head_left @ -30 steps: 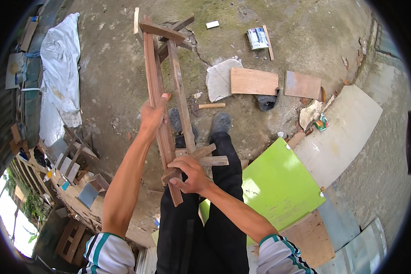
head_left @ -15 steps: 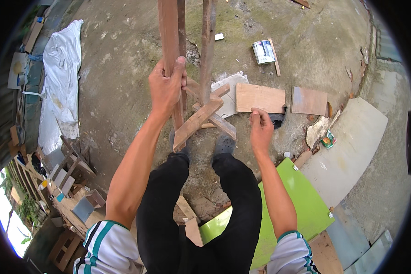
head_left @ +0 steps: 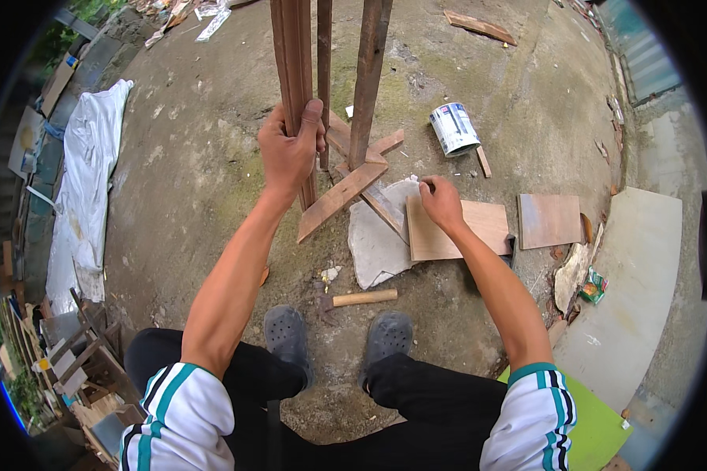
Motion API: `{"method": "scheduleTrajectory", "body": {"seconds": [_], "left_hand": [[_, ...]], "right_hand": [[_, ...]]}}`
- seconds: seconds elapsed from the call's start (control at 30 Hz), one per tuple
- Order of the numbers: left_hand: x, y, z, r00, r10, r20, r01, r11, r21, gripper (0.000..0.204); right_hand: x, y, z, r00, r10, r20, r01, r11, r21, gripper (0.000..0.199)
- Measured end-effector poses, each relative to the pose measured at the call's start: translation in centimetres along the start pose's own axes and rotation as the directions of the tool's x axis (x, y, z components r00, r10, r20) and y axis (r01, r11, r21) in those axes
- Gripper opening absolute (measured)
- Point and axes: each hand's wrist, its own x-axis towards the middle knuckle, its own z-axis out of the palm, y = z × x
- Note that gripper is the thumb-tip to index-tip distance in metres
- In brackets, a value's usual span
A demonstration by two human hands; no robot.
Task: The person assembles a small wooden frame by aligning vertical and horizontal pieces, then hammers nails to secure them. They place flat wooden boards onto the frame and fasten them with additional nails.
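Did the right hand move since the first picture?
Yes, forward and rightward: the right hand was below and left of the light brown board; now it overlaps the board's upper edge in view.

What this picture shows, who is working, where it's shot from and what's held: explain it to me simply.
There is no machine here: these are a person's own bare hands. The view comes from a wide fisheye camera worn on the head, looking down, so straight edges bend near the rim.

The left hand grips an upright of a wooden frame with crossed pieces low down. The right hand is loosely curled over a flat board; whether it pinches something small, I cannot tell.

On the rough ground lie a hammer near the shoes, a pale slab and a can.
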Motion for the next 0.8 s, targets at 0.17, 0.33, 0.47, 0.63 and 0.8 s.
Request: {"method": "scheduleTrajectory", "body": {"seconds": [0.17, 0.33, 0.47, 0.63, 0.8], "left_hand": [[-2.1, -3.9, 1.0, 0.995, 0.100, -0.028, -0.099, 0.995, 0.013, 0.027], [-3.1, -4.5, 1.1, 0.988, 0.142, -0.054, -0.140, 0.990, 0.031, 0.024], [-4.4, -4.6, 1.4, 0.984, 0.156, -0.086, -0.153, 0.987, 0.044, 0.025], [-4.3, -4.8, 0.9, 0.984, 0.157, -0.078, -0.156, 0.988, 0.024, 0.024], [-4.2, -3.9, -1.8, 0.993, 0.105, -0.046, -0.108, 0.993, -0.055, 0.027]], "right_hand": [[1.7, 2.3, 2.2, 0.999, -0.044, 0.004, 0.044, 0.994, -0.104, 0.027], [0.4, 2.9, 3.4, 0.996, -0.091, -0.015, 0.089, 0.990, -0.109, 0.028], [1.6, 1.4, 2.6, 0.995, -0.088, -0.053, 0.087, 0.996, -0.017, 0.033], [2.2, 1.5, 1.1, 0.998, -0.053, 0.042, 0.061, 0.972, -0.228, 0.046], [-1.8, 2.3, -0.3, 0.971, -0.041, 0.236, 0.112, 0.949, -0.293, 0.066]]}}
